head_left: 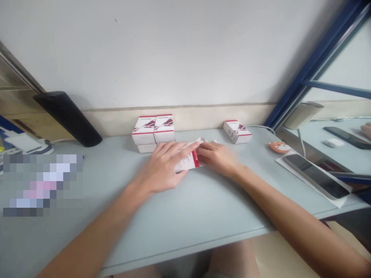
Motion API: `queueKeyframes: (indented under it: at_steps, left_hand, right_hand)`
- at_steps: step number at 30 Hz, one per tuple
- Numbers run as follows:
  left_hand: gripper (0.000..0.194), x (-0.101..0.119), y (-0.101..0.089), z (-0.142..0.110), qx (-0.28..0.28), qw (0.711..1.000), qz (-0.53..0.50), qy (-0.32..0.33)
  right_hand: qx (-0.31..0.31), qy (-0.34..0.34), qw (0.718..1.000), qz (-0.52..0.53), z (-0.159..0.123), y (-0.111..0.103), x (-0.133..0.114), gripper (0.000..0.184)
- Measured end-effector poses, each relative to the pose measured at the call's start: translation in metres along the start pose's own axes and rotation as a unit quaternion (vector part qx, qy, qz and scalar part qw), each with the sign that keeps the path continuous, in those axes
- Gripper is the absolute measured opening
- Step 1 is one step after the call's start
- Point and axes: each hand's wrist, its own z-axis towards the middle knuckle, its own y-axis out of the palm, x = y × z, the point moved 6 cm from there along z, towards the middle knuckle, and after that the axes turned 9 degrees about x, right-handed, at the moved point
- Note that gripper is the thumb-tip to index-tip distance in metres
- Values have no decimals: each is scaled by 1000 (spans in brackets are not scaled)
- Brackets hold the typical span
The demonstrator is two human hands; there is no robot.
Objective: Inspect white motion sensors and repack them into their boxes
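My left hand (165, 166) is wrapped over a small white box with a red band (189, 160), lying on its side on the desk. At the box's right end, my right hand (217, 157) has its fingers curled in against the opening, where a pale flap stands up. What the right fingers pinch, if anything, is hidden. Just behind my left hand sits a stack of white and red boxes (153, 131). One more white and red box (237, 131) stands apart, behind and right of my right hand.
A black cylinder (69, 117) stands at the back left. On the right lie a phone (315, 175) on white paper and an orange animal-face object (279, 147), with a white cable near the wall. A blue-framed mirror (333, 85) leans at the right. The front-left area is pixelated.
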Motion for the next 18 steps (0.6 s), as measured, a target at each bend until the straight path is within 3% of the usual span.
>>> queueKeyframes:
  at_steps: [3,6,10,13,15,18]
  left_hand:
    - [86,-8,-4,3,-2,999,2,-52]
    - [86,-14,-4,6,-25,993,-8,-118]
    - [85,-13,-1,9,-27,984,-56,-167]
    - [82,-12,0,10,-19,979,-87,-185]
    - [79,-12,1,9,-18,977,-99,-190]
    - [73,-16,0,4,-11,979,-92,-181]
  right_hand:
    - [15,1,1000,-15,5,-3,-2,13]
    - [48,66,997,15,9,-16,10,15]
    - [90,129,981,116,6,-33,31,18]
    - [149,166,949,222,4,-40,46,12]
    - [205,236,892,326,0,-40,61,9]
    - [293,380,731,486,-11,-34,87,13]
